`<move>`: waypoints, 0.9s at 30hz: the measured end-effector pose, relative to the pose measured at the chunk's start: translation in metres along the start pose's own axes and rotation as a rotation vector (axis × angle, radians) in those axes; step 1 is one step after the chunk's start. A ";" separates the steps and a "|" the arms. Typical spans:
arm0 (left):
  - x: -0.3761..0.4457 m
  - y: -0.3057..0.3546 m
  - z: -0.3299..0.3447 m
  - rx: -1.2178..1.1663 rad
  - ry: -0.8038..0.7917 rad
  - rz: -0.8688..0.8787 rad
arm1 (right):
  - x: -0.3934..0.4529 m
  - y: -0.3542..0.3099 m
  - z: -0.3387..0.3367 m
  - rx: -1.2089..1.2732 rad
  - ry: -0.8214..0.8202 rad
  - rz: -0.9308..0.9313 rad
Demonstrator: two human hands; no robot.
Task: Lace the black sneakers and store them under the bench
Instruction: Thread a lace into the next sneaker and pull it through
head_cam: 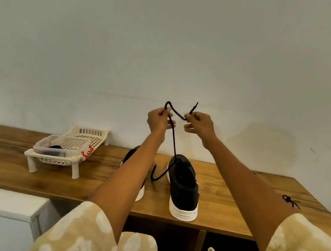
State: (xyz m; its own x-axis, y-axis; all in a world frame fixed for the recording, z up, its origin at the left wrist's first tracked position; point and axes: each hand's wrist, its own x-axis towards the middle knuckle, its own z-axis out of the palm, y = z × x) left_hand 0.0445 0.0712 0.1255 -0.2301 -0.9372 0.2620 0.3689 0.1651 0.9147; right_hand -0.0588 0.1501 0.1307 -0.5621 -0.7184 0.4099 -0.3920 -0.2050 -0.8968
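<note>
A: What lies nearest the camera?

B: Pale yellow patterned sleeves (93,231), from which both bare forearms reach out over the wooden table (28,172).

A: State of the hands?

B: Both are raised before the wall. The left hand (158,120) pinches the black lace (173,139) near its upper loop; the right hand (199,123) pinches the same lace just below its free tip, which stands up above the fingers. A short span of lace sags between the two hands.

A: Position of the sneakers?

B: The right sneaker (184,186) stands on the table, heel toward the camera; the lace descends from the left hand to its front, and a loose end curls on the table beside it. The left sneaker (132,163) stands just beside it, largely hidden by the left forearm.

A: Other items?

B: A cream slatted rack (73,147) holding a clear container (60,147), at the table's left; a small black knotted string (290,200) at its right.
</note>
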 end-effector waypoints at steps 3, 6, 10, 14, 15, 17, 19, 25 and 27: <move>0.007 0.020 0.001 0.066 0.034 0.095 | -0.009 0.015 0.005 -0.053 -0.042 0.052; 0.009 0.022 -0.002 0.182 0.091 0.187 | -0.016 0.023 0.009 -0.063 -0.043 0.076; 0.003 0.001 -0.015 0.564 -0.010 0.210 | -0.019 0.028 0.013 -0.083 -0.034 0.097; -0.006 -0.024 -0.025 0.938 -0.264 0.053 | -0.025 0.034 0.019 -0.133 -0.041 0.101; -0.010 -0.026 -0.024 0.996 -0.307 0.020 | -0.026 0.035 0.020 -0.149 -0.044 0.104; -0.017 -0.026 -0.021 0.963 -0.412 -0.055 | -0.030 0.038 0.023 -0.200 -0.045 0.100; -0.018 -0.034 -0.020 0.852 -0.465 -0.085 | -0.034 0.040 0.023 -0.252 -0.025 0.098; -0.039 -0.057 -0.030 0.604 -0.474 0.014 | -0.045 0.052 0.011 -0.330 -0.002 0.140; -0.042 -0.065 -0.027 0.578 -0.426 0.040 | -0.049 0.057 0.010 -0.342 -0.018 0.159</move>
State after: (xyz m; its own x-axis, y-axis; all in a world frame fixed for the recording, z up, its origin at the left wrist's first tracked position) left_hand 0.0549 0.0915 0.0471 -0.6009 -0.7455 0.2883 -0.1246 0.4436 0.8875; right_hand -0.0462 0.1672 0.0578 -0.6235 -0.7358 0.2643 -0.5234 0.1417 -0.8402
